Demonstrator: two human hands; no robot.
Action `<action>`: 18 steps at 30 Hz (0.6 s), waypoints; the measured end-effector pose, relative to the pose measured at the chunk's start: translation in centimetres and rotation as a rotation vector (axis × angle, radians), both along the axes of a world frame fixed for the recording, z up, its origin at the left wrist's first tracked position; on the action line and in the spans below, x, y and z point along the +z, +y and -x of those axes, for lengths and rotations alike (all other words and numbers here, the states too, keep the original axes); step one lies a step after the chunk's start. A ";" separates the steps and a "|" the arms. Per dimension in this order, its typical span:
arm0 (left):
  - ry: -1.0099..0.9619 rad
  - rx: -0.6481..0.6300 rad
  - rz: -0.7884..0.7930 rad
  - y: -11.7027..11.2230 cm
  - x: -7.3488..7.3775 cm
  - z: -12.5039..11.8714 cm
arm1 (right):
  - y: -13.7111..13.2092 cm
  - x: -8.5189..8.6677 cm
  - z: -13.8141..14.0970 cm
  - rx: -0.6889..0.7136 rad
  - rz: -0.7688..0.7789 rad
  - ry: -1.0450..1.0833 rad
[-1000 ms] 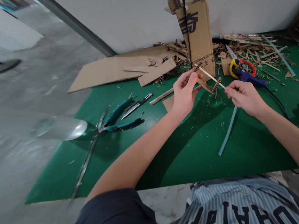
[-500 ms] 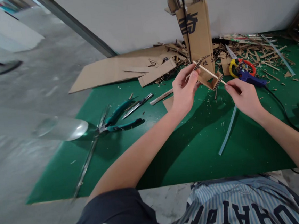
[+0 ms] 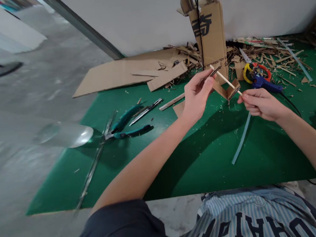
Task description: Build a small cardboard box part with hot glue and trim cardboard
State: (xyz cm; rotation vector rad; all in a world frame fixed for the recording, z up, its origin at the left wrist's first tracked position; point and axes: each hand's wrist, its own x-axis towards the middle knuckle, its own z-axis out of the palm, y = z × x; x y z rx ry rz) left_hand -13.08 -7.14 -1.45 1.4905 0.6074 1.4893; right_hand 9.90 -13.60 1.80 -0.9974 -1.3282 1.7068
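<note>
Above the green table [image 3: 196,174], my left hand [image 3: 199,96] pinches one side of a small folded cardboard piece [image 3: 223,90], bent into a U shape. A thin pale wooden stick [image 3: 225,79] runs through both upright sides of that piece. My right hand [image 3: 261,102] has its fingers closed on the stick's lower right end, just outside the cardboard. The ends of the stick inside my right fingers are hidden. Behind the hands stands a tall cardboard structure [image 3: 213,36] with dark printed characters and a black cord hanging in front.
Green-handled pliers [image 3: 125,125], a utility knife [image 3: 146,111] and a transparent bottle [image 3: 68,135] lie at left. A blue glue gun [image 3: 267,84] and scissors [image 3: 256,73] sit at right, near cardboard scraps [image 3: 274,56]. A glue stick [image 3: 241,139] lies in front.
Both hands, with the cardboard piece and stick, have shifted slightly right and down. My right hand has turned, its fingers now curled more around the stick's end.
</note>
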 end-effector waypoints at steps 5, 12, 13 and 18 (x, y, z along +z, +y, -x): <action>-0.008 -0.018 0.017 -0.4 0.3 -0.3 | 0.0 0.2 -0.5 0.078 0.150 0.061; 0.019 0.055 0.162 -1.0 1.6 0.0 | 0.2 -0.7 0.6 -0.226 -0.424 -0.504; 0.038 0.076 0.135 -1.0 1.7 0.1 | 0.1 -0.8 0.8 -0.261 -0.512 -0.588; 0.152 0.084 0.054 -1.0 1.4 0.1 | -0.7 -1.2 1.8 -0.349 -0.683 -0.773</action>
